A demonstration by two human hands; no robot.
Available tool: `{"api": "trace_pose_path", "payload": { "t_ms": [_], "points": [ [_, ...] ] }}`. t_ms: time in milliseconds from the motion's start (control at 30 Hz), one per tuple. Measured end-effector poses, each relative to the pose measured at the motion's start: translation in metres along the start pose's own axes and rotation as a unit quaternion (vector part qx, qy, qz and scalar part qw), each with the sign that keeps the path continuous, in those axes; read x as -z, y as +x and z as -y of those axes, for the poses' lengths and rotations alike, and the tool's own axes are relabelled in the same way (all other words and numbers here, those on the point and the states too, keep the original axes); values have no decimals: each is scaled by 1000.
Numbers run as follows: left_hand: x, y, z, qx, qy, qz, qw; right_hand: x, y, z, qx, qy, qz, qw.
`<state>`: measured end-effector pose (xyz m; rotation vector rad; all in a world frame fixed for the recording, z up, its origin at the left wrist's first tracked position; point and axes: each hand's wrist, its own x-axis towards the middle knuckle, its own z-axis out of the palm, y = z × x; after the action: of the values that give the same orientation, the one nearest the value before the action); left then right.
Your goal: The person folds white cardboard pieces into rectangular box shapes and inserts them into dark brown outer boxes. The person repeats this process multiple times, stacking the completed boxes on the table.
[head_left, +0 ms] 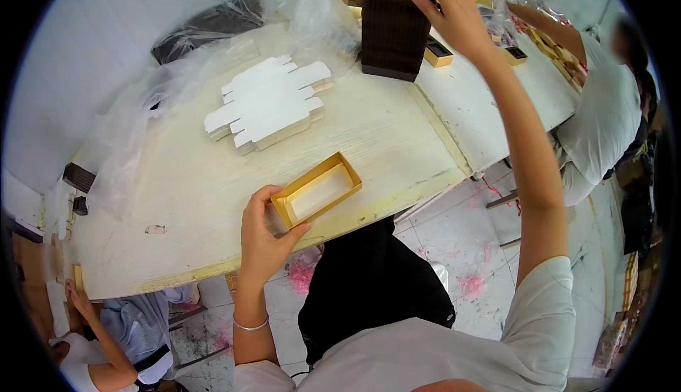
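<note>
from a distance i have a single view, the head camera, looking down on a worn wooden tabletop [191,236], its pale grain scuffed and its near edge yellowed and curved by the lens.

the left hand [265,234] grips an open gold cardboard box [308,179] at its left end, thumb on the near side and fingers round the far side. the box is a shallow oblong with thin, satiny walls and a whitish floor, tilted slightly above the table's near edge. a smooth silver bangle [251,326] rings that wrist.

the right hand [454,10] reaches far right, fingers parted and loosely bent, thumb apart, at the upper right corner of a tall block of dark brown, finely ribbed inserts [395,34]; i cannot tell whether the fingertips touch it.

left of that block lies a neat stack of white die-cut card blanks [266,105], matte, with notched tabs. crumpled clear plastic film [131,154] spreads along the far left. just right of the block sits a small gold box with a dark insert [438,53].

at far right, a co-worker in a pale top [603,112] reaches over the table; at near left, another person's hand [80,298] holds a small gold piece [77,276]. fluffy pink shreds [301,276] litter the tiled floor [418,239].
</note>
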<state>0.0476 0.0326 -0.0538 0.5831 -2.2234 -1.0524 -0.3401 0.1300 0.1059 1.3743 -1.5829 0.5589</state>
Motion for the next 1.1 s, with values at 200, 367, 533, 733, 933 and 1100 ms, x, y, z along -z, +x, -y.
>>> {"api": "trace_pose_path", "payload": {
  "t_ms": [200, 367, 533, 733, 933, 1100],
  "points": [
    [5, 1, -6, -21, 25, 14, 999, -21, 19, -30, -139, -15, 289, 947],
    [2, 4, -7, -59, 36, -2, 998, -16, 17, -40, -79, 52, 110, 989],
    [8, -3, -8, -54, 81, 10, 995, 32, 19, 34, -285, 509, 194, 789],
    [9, 4, -19, -5, 10, 81, 997, 45, -48, 131, -316, 588, 500, 551],
    [12, 10, -29, -21, 16, 128, 991, 31, -50, 148, -215, 495, 627, 562],
    [13, 15, -30, -50, 48, 167, 984, 26, -39, 155, -242, 450, 667, 543]
  ]
}}
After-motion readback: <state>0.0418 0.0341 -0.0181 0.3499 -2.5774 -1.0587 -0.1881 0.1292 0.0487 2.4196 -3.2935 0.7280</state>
